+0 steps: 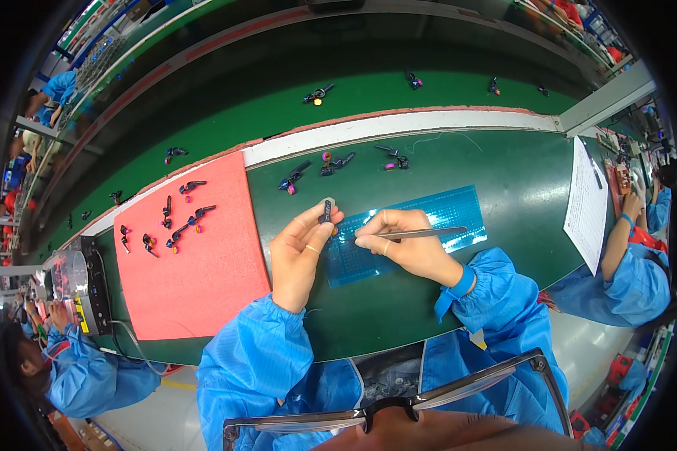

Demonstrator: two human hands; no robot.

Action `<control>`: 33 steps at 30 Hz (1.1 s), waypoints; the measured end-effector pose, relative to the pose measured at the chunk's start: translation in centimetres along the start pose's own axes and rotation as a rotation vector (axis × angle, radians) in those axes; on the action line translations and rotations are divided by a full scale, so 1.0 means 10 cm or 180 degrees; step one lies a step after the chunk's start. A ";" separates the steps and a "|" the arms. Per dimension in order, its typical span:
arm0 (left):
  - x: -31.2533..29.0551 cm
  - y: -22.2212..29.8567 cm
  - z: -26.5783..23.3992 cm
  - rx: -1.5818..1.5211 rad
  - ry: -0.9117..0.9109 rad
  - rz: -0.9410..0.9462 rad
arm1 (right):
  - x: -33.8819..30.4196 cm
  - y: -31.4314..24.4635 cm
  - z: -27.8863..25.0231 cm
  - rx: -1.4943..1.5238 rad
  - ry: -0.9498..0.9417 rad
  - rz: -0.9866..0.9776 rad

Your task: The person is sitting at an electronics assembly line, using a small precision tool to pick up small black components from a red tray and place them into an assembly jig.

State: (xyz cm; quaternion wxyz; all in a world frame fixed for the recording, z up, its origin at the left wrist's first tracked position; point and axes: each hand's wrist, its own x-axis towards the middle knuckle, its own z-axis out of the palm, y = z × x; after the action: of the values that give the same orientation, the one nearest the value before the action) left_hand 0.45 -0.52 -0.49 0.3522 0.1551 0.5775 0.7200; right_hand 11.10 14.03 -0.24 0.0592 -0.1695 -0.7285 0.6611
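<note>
My left hand [295, 255] is closed around a small black electronic part [326, 212], held upright between thumb and fingers. A small orange spot shows beneath that thumb. My right hand [414, 244] grips metal tweezers [440, 233], whose tips point left toward the black part; whether they touch it I cannot tell. A blue strap circles my right wrist. Under my right hand lies a shiny translucent blue sheet [459, 214], patterned with rows of small marks. Just beyond my hands, several small black parts [341, 162] with coloured round pieces rest on the green bench [504, 161].
A pink foam mat [192, 293] at left bears several similar parts. Past a white rail [399, 121], a green belt [241, 124] carries more. A paper sheet [585, 214] with a pen stands at right. A black box [90, 289] sits far left. Co-workers sit on both sides.
</note>
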 end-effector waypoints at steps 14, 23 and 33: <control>0.97 0.59 -0.42 0.3045 0.0374 0.1261 | -0.02 0.01 0.00 0.0516 -0.0194 -0.0188; 1.56 0.56 -0.38 0.4590 0.0441 0.1498 | -0.03 0.03 -0.01 0.0597 -0.0002 -0.0214; 1.82 0.49 -0.05 0.4891 0.0094 0.1901 | -0.02 0.04 0.01 0.0680 -0.0028 -0.0217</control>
State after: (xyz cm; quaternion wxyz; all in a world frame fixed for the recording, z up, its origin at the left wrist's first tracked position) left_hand -14.28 11.14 0.66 -0.0659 0.4904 0.8481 0.1895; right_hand 11.30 13.94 -0.65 0.0962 -0.1345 -0.6594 0.7333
